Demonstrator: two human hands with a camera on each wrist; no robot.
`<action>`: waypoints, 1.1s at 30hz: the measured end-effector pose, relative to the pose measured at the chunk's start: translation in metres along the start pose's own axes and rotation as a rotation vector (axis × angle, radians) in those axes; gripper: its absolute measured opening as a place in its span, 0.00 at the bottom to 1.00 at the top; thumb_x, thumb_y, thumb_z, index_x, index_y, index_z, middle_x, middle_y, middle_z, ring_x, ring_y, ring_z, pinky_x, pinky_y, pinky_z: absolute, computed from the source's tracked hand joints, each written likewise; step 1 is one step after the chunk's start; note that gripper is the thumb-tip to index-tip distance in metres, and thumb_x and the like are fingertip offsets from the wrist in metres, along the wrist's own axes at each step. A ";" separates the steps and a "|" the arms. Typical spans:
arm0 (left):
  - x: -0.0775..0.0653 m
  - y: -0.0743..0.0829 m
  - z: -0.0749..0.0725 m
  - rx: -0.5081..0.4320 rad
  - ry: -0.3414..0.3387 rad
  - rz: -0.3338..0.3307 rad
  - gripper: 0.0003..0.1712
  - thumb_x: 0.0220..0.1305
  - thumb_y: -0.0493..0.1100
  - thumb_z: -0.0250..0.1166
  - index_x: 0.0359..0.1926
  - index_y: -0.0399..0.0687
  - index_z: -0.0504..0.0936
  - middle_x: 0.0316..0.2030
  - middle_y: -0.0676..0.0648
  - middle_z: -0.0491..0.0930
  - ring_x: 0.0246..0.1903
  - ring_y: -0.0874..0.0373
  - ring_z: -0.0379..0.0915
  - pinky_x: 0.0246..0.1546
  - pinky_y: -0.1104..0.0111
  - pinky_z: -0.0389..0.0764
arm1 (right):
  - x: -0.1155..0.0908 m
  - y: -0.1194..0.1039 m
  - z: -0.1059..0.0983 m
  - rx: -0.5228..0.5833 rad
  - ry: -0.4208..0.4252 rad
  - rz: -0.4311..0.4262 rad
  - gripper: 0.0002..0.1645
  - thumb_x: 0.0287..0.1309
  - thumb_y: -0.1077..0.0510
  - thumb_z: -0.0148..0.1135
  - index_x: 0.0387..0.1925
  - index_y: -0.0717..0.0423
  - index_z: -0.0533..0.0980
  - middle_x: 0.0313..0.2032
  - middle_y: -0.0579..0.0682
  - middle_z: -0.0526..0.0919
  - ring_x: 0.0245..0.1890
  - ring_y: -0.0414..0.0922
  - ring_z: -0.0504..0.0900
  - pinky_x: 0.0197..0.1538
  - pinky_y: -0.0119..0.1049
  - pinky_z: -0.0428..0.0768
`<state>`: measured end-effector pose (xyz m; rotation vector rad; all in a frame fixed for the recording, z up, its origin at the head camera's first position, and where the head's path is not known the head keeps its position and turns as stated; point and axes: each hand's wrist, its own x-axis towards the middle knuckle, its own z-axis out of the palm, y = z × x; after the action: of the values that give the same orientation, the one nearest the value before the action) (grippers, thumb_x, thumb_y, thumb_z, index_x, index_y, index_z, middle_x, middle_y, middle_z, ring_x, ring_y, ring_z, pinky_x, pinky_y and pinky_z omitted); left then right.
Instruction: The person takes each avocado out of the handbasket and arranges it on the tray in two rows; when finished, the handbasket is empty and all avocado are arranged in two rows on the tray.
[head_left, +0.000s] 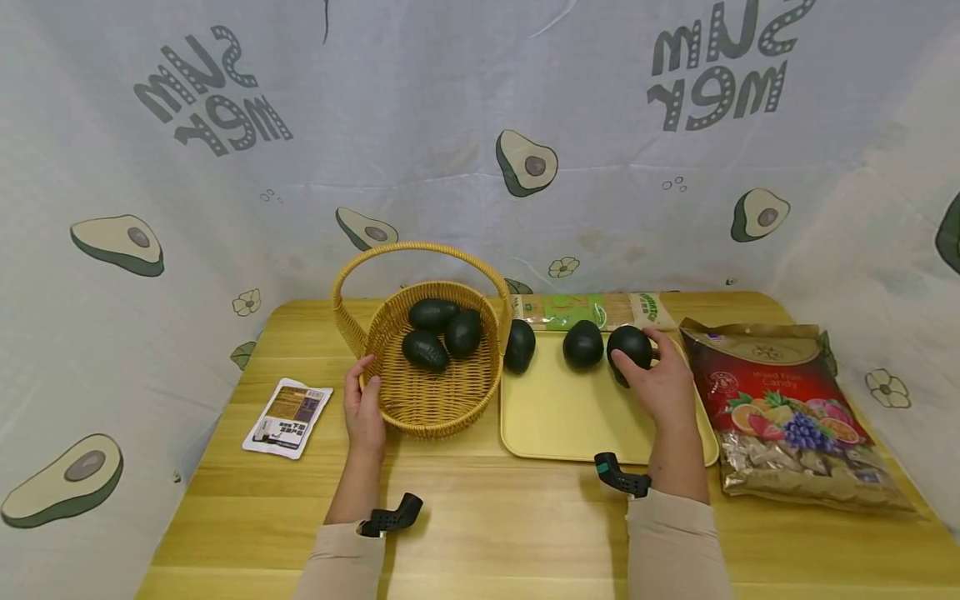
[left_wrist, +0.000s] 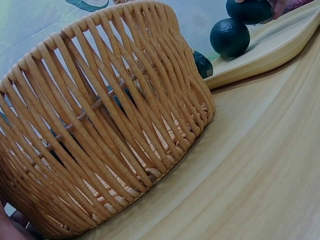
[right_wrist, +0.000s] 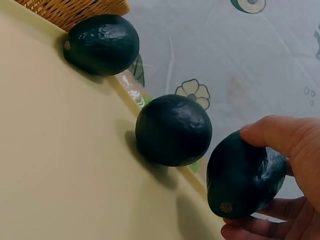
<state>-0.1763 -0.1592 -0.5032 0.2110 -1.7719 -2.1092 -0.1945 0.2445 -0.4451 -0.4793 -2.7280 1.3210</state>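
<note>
Held avocado [head_left: 628, 350]: whole, glossy, near-black green; I pinch it in my right grip [head_left: 666, 383] over the far right part of the tray [head_left: 555, 417], a stem scar showing at its lower end in the right wrist view.
Neighbouring avocado [head_left: 582, 345]: rounded, whole, at the tray's far edge, just beside mine.
Leftmost tray avocado [head_left: 520, 346]: on its side, near the far left corner.
Basket trio [head_left: 425, 351]: three dark avocados lying clustered toward the far side.
Basket [head_left: 423, 408]: yellow-brown wicker, hoop handle raised, on the worktop [head_left: 510, 517]; my left grip [head_left: 365, 417] touches its left side.
Tray: pale yellow, shallow, rectangular, lying flat.
</note>
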 end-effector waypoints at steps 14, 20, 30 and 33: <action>0.001 -0.001 -0.001 -0.011 -0.009 0.005 0.21 0.77 0.37 0.46 0.67 0.37 0.68 0.75 0.43 0.59 0.76 0.53 0.51 0.61 0.81 0.64 | 0.010 0.015 0.002 -0.021 0.104 0.029 0.45 0.67 0.43 0.63 0.78 0.49 0.58 0.70 0.71 0.68 0.69 0.69 0.67 0.67 0.65 0.66; 0.001 -0.002 -0.001 -0.006 -0.009 0.007 0.21 0.77 0.37 0.46 0.66 0.37 0.68 0.74 0.43 0.60 0.76 0.53 0.51 0.62 0.82 0.63 | 0.016 0.022 0.001 -0.067 0.190 0.067 0.44 0.67 0.44 0.64 0.78 0.47 0.59 0.69 0.70 0.69 0.68 0.70 0.67 0.67 0.67 0.65; 0.001 -0.002 -0.002 -0.004 -0.012 0.000 0.21 0.77 0.35 0.45 0.67 0.37 0.67 0.74 0.43 0.59 0.76 0.52 0.50 0.62 0.82 0.62 | 0.019 0.029 0.000 -0.069 0.233 0.083 0.43 0.67 0.50 0.61 0.78 0.51 0.58 0.70 0.71 0.63 0.68 0.70 0.65 0.67 0.68 0.64; 0.001 -0.002 -0.002 -0.002 -0.015 0.000 0.21 0.77 0.35 0.44 0.67 0.37 0.67 0.75 0.43 0.58 0.76 0.51 0.50 0.62 0.81 0.63 | 0.019 0.029 -0.001 -0.062 0.216 0.072 0.44 0.65 0.53 0.59 0.79 0.52 0.56 0.70 0.73 0.62 0.67 0.72 0.64 0.66 0.70 0.64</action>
<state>-0.1773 -0.1610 -0.5056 0.1954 -1.7789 -2.1180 -0.2054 0.2680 -0.4683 -0.6877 -2.6016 1.1280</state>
